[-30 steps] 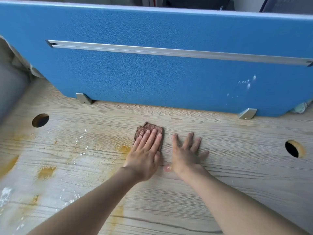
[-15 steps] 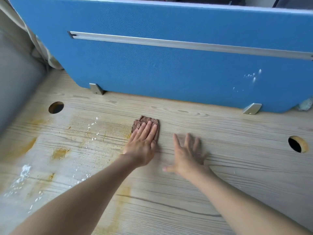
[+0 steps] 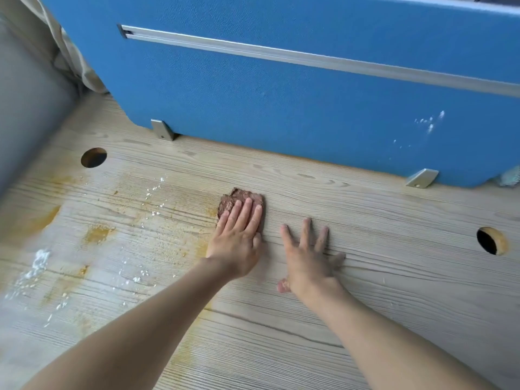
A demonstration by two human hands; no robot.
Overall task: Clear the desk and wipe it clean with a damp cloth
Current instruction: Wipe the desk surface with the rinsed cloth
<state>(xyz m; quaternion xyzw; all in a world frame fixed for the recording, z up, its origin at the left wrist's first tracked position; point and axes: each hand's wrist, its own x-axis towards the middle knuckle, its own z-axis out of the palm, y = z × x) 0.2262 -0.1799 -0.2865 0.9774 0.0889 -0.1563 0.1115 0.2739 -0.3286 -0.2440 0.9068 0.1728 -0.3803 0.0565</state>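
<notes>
My left hand (image 3: 239,237) presses flat, fingers straight, on the brown cloth (image 3: 239,196) toward the desk's (image 3: 394,277) far side. My right hand (image 3: 309,257) rests spread and empty just right of it. Orange stains (image 3: 97,233) and white crumbs (image 3: 39,261) lie left. A dirty cloth could smear them, or sweep crumbs into the cable hole (image 3: 93,157).

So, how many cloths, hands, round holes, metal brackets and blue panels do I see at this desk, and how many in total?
Cloth: 1
Hands: 2, left hand, right hand
Round holes: 2, left hole, right hole
Metal brackets: 2, left bracket, right bracket
Blue panel: 1
Total: 8
</notes>
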